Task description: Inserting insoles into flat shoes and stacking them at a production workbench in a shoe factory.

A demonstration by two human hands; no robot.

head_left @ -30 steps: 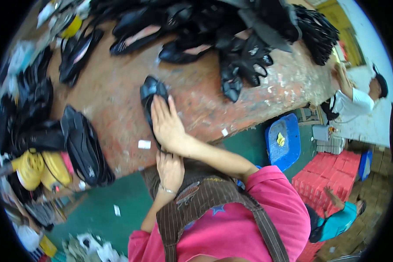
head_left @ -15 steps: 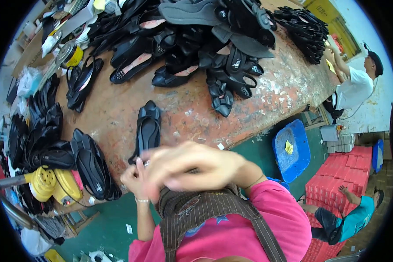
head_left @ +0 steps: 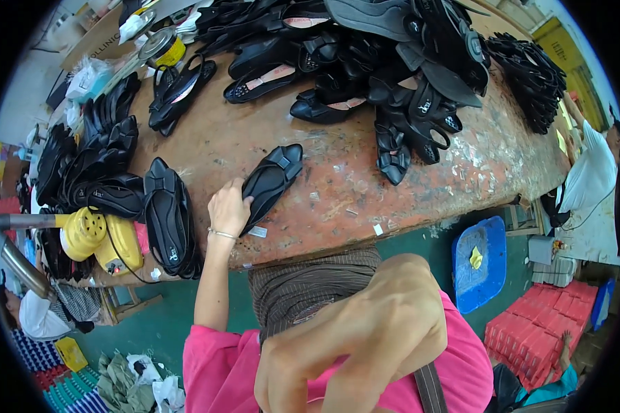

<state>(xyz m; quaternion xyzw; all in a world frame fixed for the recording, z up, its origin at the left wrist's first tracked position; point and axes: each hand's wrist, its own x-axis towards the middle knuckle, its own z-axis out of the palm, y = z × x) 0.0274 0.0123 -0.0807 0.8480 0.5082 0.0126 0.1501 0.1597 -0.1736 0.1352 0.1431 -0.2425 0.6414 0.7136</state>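
Note:
My left hand is closed on the heel end of a black flat shoe with a bow. The shoe rests on the worn table, its toe tilted toward the far right. Raised close to the camera, my right hand has bent, curled fingers whose tips run off the lower edge; what they pinch, if anything, is hidden. To the left of my left hand lies a nested stack of black bow flats. A small white tag sits on the table beside my left wrist.
A big heap of black shoes covers the table's far side, with more black shoes at the left. A yellow lamp-like device stands near them. A blue tub and red boxes are right of the table. Co-workers are nearby.
My left hand has moved away from my body and now grips the shoe, which is turned with its toe to the right. My right hand has come up toward the camera. The view has shifted.

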